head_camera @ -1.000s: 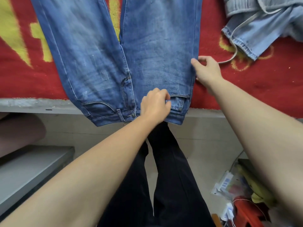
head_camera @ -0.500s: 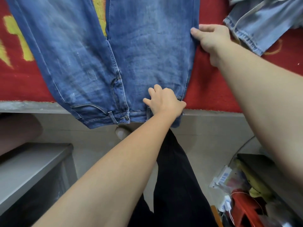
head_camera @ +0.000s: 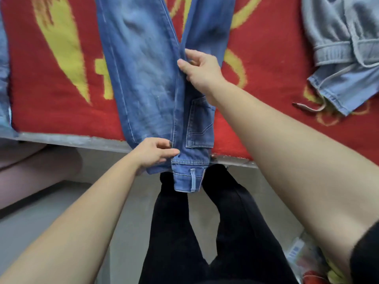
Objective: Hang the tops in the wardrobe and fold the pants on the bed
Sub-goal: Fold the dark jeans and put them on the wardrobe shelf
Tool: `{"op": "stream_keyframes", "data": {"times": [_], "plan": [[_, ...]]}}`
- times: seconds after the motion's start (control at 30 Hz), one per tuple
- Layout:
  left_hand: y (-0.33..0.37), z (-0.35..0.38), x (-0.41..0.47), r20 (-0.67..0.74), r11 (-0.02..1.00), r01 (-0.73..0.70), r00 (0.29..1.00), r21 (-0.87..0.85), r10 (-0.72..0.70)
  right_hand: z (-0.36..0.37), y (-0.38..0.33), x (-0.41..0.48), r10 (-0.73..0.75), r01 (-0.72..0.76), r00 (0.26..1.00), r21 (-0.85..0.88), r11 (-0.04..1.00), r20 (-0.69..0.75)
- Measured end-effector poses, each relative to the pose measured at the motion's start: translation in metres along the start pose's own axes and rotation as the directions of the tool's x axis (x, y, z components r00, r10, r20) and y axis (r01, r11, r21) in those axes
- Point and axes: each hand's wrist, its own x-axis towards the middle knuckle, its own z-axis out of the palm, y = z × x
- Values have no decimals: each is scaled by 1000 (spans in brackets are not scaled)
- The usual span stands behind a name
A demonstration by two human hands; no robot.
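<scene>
1. The jeans (head_camera: 141,78) lie on the bed (head_camera: 61,140), over a red blanket (head_camera: 51,111) with yellow patterns.
2. They are folded lengthwise, with 1 half laid over the other. A back pocket (head_camera: 200,124) faces up on the right side.
3. The 2 legs run away from the person and part near the top of the view.
4. The waistband (head_camera: 185,181) hangs past the bed's near edge, and a belt loop (head_camera: 192,180) shows on it.
5. The left hand (head_camera: 153,153) grasps the jeans just above the waistband, at the bed's edge, with its fingers curled over the denim.
6. The right hand (head_camera: 201,69) grasps the jeans higher up, pinching the seam where the legs meet between thumb and fingers.
7. Both forearms are bare and reach out over the bed.
8. A pale denim garment (head_camera: 346,89) lies well apart on the right of the blanket, with a drawstring (head_camera: 309,107) trailing from it.
9. A grey garment (head_camera: 338,27) lies touching it, farther from the person.
10. The person's legs in black trousers (head_camera: 174,232) stand below the waistband, on a grey floor (head_camera: 127,201).
</scene>
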Motion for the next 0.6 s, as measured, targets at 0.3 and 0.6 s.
{"op": "stream_keyframes", "data": {"times": [0.3,0.6], "plan": [[-69,-99,16,-334,969,119,942,219,-40,143,0,19,-21,84,990,-445,892,143],[-110,-146,55,-353,952,113,936,283,-6,216,61,55,143,29,973,-716,697,179]]}}
